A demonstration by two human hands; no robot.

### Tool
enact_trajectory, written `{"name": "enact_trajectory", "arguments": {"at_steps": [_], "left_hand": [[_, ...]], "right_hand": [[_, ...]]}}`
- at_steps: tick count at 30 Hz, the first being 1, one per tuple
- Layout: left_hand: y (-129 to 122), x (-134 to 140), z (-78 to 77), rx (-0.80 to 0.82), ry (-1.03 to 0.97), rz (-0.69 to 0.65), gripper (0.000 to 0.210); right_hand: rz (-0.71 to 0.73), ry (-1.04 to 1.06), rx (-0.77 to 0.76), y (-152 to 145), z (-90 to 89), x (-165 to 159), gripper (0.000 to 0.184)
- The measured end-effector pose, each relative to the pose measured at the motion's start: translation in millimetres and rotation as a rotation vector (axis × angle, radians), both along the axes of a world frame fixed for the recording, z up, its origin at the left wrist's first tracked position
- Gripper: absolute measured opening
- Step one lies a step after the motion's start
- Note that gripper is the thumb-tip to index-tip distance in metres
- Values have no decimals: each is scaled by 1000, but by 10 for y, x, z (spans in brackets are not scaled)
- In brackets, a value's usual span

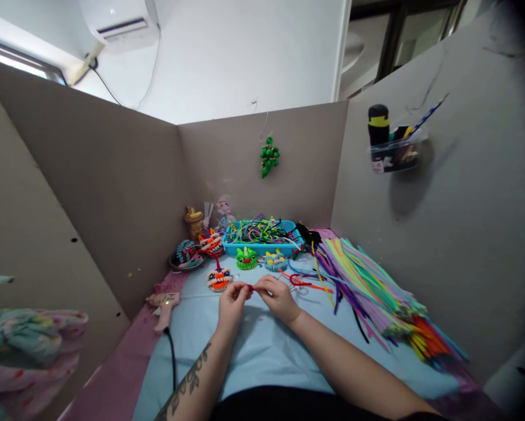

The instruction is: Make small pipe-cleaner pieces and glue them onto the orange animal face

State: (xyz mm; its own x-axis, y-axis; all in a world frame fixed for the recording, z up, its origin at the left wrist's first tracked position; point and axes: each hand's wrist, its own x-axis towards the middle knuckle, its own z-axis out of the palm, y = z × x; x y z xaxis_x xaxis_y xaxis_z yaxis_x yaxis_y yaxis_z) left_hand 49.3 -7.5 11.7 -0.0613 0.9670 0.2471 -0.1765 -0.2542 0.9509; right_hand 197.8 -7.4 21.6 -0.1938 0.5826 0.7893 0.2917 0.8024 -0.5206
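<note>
Between the pinched fingertips of the left hand sits a small red piece; the right hand, fingers drawn together, meets it from the other side, though whether it grips too I cannot tell. Below spreads a blue cloth. Just beyond stand an orange head, a green head and a blue head, then a tray. Leftward lies a glue gun; rightward, a pipe-cleaner bundle.

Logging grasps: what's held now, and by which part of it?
A red piece, pinched at its left end by the left hand. The right hand is at its right end; whether it grips is unclear.
</note>
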Motion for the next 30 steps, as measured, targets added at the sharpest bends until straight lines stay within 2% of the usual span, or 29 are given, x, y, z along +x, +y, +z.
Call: {"name": "enact_trajectory", "arguments": {"at_steps": [8, 12, 20, 25, 30], "left_hand": [[-16, 13, 43, -98, -86, 3, 30], [-23, 12, 42, -92, -77, -4, 30], [10, 13, 9, -35, -41, 11, 25], [1, -12, -7, 39, 64, 2, 19], [-28, -12, 26, 60, 68, 6, 18]], "right_hand": [[-82, 119, -44, 0, -9, 3, 17], [-63, 65, -85, -9, -3, -3, 15], [-96, 90, -180, 11, -8, -26, 9], [-89, 78, -158, 5, 9, -14, 10], [-77, 8, -90, -17, 38, 3, 10]]}}
